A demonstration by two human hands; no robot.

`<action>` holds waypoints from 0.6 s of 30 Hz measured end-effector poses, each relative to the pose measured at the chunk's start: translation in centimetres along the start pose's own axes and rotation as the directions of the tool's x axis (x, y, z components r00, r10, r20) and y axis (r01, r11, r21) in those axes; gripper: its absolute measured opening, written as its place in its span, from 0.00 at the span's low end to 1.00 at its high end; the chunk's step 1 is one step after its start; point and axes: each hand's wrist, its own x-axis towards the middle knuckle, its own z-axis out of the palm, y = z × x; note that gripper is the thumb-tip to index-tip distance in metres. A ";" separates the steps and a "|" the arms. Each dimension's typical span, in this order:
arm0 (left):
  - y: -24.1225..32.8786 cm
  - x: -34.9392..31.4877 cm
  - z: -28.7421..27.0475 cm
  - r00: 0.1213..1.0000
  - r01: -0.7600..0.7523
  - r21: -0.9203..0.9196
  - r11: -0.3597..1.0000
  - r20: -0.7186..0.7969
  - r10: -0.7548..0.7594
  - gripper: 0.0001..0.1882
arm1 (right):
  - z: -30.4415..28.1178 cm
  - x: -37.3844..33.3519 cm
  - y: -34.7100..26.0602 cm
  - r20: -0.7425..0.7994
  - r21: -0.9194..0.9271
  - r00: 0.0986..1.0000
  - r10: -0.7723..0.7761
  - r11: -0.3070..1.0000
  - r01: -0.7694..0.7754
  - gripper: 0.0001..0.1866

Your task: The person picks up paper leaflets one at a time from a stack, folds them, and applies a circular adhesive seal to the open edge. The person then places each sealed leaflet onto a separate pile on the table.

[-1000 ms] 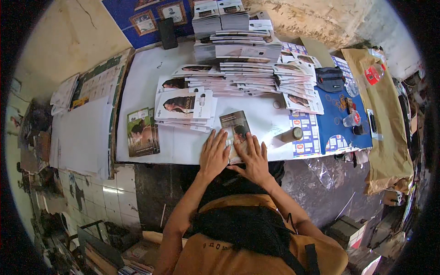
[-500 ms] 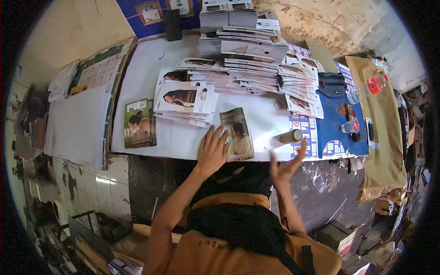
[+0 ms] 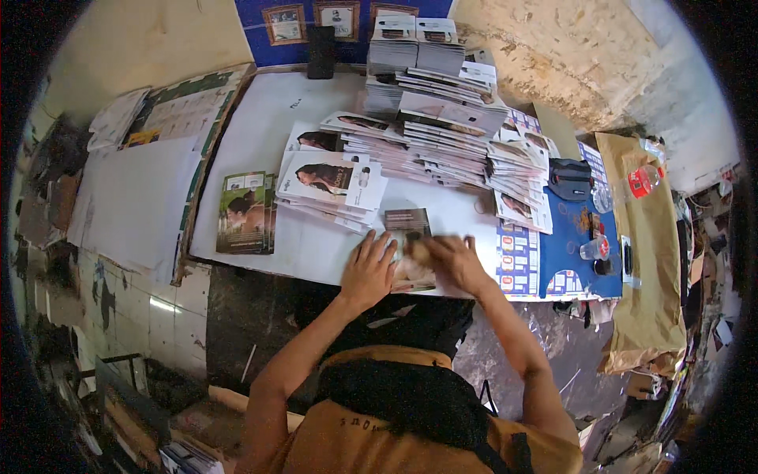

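Note:
A folded brochure (image 3: 406,221) with a dark top and a pale lower part lies at the front edge of the white tabletop. Flat along its left edge rests my left hand (image 3: 369,262), fingers stretched out. My right hand (image 3: 460,262) is over the brochure's right side, its fingers curled round a short greyish-brown cylinder (image 3: 420,253) pressed on the paper. Motion blurs the cylinder and those fingertips. To the left is a small pile of green and brown brochures (image 3: 245,213). Just beyond my hands lies a stack of white brochures (image 3: 330,183) with a portrait cover.
Tall piles of white booklets (image 3: 442,118) fill the back middle. On the right are a dark pouch (image 3: 570,179), a plastic cup (image 3: 594,249) and rubber bands on a blue sheet (image 3: 557,261). A bottle with a red label (image 3: 645,181) lies on brown paper (image 3: 643,300). A dark phone-like slab (image 3: 320,52) stands behind.
My right hand has moved left from the tabletop's edge onto the brochure, taking hold of the cylinder that stood to the right. My left hand stays on the brochure. The view has shifted slightly.

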 end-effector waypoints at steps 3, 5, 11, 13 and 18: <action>0.0 0.0 0.3 0.999 -0.017 0.028 0.999 -0.029 0.017 0.24 | -0.1 5.6 2.6 -0.235 -0.095 0.972 -0.015 0.995 -0.008 0.26; 0.4 0.2 0.5 0.999 -0.030 0.010 1.000 -0.028 0.030 0.24 | -0.9 6.9 3.1 -0.226 -0.056 0.973 0.039 0.997 -0.053 0.26; 0.4 -0.3 0.6 1.000 0.009 0.061 0.998 -0.028 -0.008 0.25 | 0.7 0.2 2.3 0.006 0.008 0.998 -0.062 0.998 0.062 0.29; 0.4 0.3 0.3 1.000 -0.017 0.091 0.996 0.015 0.016 0.27 | 0.3 -4.9 0.5 0.112 0.043 0.991 -0.076 0.996 0.071 0.31; 1.8 6.4 -1.1 0.973 -0.011 0.053 0.999 0.229 -0.001 0.37 | -1.2 -8.3 -1.1 -0.021 0.271 0.999 0.046 0.962 -0.039 0.27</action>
